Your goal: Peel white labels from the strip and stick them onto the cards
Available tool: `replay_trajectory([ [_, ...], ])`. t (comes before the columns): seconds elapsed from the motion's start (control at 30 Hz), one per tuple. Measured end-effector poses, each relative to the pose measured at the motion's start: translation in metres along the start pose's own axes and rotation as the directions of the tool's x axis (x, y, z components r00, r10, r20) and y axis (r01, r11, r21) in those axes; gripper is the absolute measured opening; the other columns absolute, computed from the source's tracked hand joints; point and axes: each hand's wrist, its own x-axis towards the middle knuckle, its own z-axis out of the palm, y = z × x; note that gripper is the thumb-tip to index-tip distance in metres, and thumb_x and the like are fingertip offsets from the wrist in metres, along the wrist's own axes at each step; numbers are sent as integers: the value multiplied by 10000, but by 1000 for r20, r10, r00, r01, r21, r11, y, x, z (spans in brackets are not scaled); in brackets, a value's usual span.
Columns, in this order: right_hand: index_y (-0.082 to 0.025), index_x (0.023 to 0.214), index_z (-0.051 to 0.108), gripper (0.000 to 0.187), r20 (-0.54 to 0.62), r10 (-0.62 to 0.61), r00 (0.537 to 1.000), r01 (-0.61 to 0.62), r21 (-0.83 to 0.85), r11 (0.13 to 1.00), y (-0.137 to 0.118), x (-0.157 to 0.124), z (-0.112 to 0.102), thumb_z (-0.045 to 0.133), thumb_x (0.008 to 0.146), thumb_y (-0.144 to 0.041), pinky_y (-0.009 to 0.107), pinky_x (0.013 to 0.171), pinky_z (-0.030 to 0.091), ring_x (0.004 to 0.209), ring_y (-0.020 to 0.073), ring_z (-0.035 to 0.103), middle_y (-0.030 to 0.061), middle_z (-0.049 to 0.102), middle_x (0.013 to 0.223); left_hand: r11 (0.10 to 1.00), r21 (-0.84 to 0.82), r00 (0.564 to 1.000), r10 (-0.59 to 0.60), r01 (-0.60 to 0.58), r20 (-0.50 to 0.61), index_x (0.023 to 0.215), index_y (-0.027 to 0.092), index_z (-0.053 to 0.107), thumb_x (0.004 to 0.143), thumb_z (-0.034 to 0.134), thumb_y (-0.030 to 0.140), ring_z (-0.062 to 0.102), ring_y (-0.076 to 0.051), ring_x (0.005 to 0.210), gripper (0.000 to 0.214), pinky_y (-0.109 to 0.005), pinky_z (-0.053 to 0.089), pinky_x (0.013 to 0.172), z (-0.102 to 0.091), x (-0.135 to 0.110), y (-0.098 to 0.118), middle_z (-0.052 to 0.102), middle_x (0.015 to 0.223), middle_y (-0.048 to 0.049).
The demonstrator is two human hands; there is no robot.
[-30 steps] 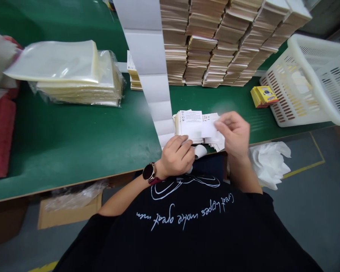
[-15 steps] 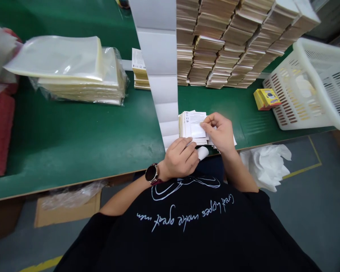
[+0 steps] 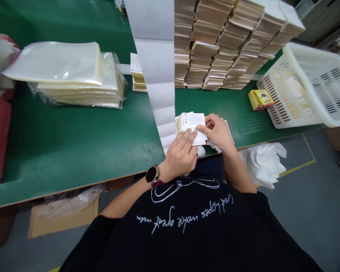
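A stack of white printed cards (image 3: 196, 119) lies at the table's front edge between my hands. My left hand (image 3: 181, 153) rests on its near left side, with the fingers stretched out and their tips on the top card. My right hand (image 3: 217, 131) grips the stack's right side, thumb on the top card and fingers curled at the edge. More loose white cards (image 3: 228, 128) lie partly beneath the right hand. A long white creased strip (image 3: 161, 88) runs down beside my left hand. Its curled white end (image 3: 201, 152) shows just below the cards.
Tall piles of stacked cards (image 3: 209, 64) stand behind my hands. To the right are small yellow boxes (image 3: 260, 99) and a white plastic basket (image 3: 283, 113). Clear plastic sleeves (image 3: 73, 88) and a smaller card stack (image 3: 138, 81) lie left on the green table (image 3: 82, 139).
My left fingers have straightened from a curl and reached onto the top card. My right thumb has moved left and down across it, no longer pinching the small white piece at the card's right.
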Motion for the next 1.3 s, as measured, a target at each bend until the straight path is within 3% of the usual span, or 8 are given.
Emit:
replay_trajectory([
  [0.13, -206, 730, 492, 287, -4, 4, 1000, -3, 223, 975, 8, 5, 6, 717, 686, -380, 236, 518, 327, 538, 83, 432, -67, 506, 603, 999, -50, 998, 8, -11, -56, 748, 119, 625, 738, 551, 155, 613, -314, 1139, 83, -469, 542, 944, -1, -1, -1, 667, 1153, -178],
  [0.33, -193, 748, 545, 230, -1, -6, 1000, 6, 116, 993, 10, 8, 3, 643, 746, -401, 253, 545, 352, 586, 113, 499, -26, 591, 661, 999, -42, 994, -24, 19, -105, 718, 122, 623, 730, 557, 155, 626, -314, 1088, 74, -485, 560, 913, -3, -3, -1, 676, 1112, -169],
  [0.47, -206, 659, 492, 268, -185, -28, 982, 18, -59, 998, 6, 5, 0, 663, 741, -395, 253, 553, 320, 556, 102, 436, -55, 501, 581, 999, -38, 994, -14, 10, -108, 727, 122, 627, 738, 556, 154, 631, -310, 1075, 78, -471, 570, 878, -1, -3, -1, 680, 1104, -164],
  [0.7, -217, 703, 475, 242, -488, 3, 873, 67, 125, 990, 45, -7, -41, 587, 789, -414, 252, 551, 340, 562, 109, 438, -46, 503, 626, 987, -155, 984, 21, -49, -175, 682, 162, 607, 717, 550, 194, 637, -291, 1021, 74, -480, 546, 868, -6, -7, -2, 709, 995, -128],
  [0.83, -208, 661, 500, 309, -405, 43, 913, -94, -106, 990, 70, -21, -47, 624, 751, -477, 274, 589, 353, 571, 129, 447, -36, 509, 597, 961, -233, 972, 97, -147, -213, 666, 184, 582, 747, 518, 312, 641, -270, 936, 165, -461, 550, 804, -9, -6, -4, 709, 910, -107],
  [0.97, -194, 756, 569, 346, -387, 16, 922, -197, -432, 880, 75, -30, -33, 668, 722, -525, 348, 723, 397, 721, 198, 539, 29, 610, 739, 934, -286, 957, 141, -213, -253, 692, 177, 563, 758, 551, 305, 631, -249, 886, 144, -409, 562, 732, -10, -4, -4, 690, 879, -118],
  [1.17, -188, 1227, 512, 592, -393, -203, 897, 95, -277, 956, 91, -51, -35, 581, 794, -585, 448, 964, 412, 1118, 285, 560, 148, 603, 1210, 977, -213, 997, -19, 3, -70, 801, 151, 571, 827, 536, 198, 606, -250, 991, 64, -429, 540, 832, -25, 30, 11, 650, 1064, -151],
  [1.3, -194, 1394, 357, 801, -368, -298, 881, 179, -324, 929, 109, -75, -33, 559, 773, -658, 494, 1079, 337, 1344, 318, 402, 181, 439, 1431, 989, -95, 946, -80, 115, 314, 888, 127, 614, 911, 453, 363, 625, -268, 1005, 287, -426, 502, 899, -5, 102, 28, 669, 1061, -141],
])
